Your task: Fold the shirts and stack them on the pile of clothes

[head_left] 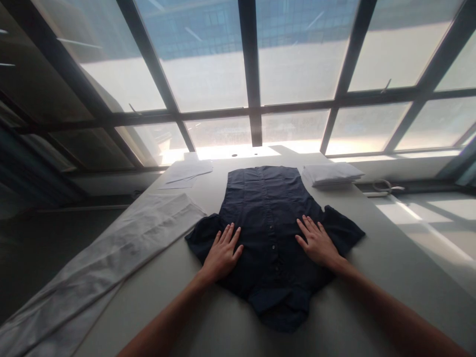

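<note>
A dark navy short-sleeved shirt (266, 213) lies spread out on the white table, its button front facing up. Its collar end points toward me and the hem lies at the far side. My left hand (222, 252) rests flat on the shirt near the left sleeve, fingers stretched out. On the other side of the button line, my right hand (316, 240) lies flat near the right sleeve, fingers slightly spread. Neither hand grips the cloth.
White trousers or similar long pale cloth (107, 258) lie along the left side of the table (372, 277). Sheets of white paper (188, 172) are at the back left. A folded white cloth stack (332, 173) sits at the back right. Windows rise behind the table.
</note>
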`<state>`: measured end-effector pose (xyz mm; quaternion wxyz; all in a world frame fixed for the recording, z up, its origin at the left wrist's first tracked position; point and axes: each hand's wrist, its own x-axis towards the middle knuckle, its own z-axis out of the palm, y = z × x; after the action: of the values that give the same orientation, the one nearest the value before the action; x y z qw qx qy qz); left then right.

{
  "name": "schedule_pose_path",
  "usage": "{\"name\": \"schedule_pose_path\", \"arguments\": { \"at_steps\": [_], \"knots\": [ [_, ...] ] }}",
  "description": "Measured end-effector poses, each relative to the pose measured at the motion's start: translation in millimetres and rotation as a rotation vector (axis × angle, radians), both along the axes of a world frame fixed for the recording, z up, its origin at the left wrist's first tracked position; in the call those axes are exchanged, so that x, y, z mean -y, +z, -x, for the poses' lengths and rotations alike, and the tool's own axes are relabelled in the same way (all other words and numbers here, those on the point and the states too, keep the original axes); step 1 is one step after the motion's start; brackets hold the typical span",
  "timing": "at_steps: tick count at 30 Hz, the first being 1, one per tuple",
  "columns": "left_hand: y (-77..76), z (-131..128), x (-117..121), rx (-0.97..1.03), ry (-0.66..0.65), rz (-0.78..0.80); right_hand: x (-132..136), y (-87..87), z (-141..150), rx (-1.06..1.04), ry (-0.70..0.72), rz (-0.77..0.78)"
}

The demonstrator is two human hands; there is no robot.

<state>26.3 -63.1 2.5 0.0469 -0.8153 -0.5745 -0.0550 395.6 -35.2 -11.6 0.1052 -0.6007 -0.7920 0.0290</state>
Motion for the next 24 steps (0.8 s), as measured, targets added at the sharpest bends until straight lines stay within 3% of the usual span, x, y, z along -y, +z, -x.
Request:
{"name": "schedule_pose_path", "arguments": {
  "at_steps": [13,18,24],
  "knots": [
    [6.1,0.6,3.2,0.043,0.031,0.052,3.5,-0.3,-2.2,-0.013,-0.002,-0.01],
    [7.4,9.8,0.2,0.014,0.151,0.071,-1.1,-1.4,-9.0,0.025,-0.006,-0.001],
    [4.2,18.4,-5.8,0.025,0.249,0.048,-14.8,-5.3,-28.8,0.066,-0.114,0.023]
  ]
}}
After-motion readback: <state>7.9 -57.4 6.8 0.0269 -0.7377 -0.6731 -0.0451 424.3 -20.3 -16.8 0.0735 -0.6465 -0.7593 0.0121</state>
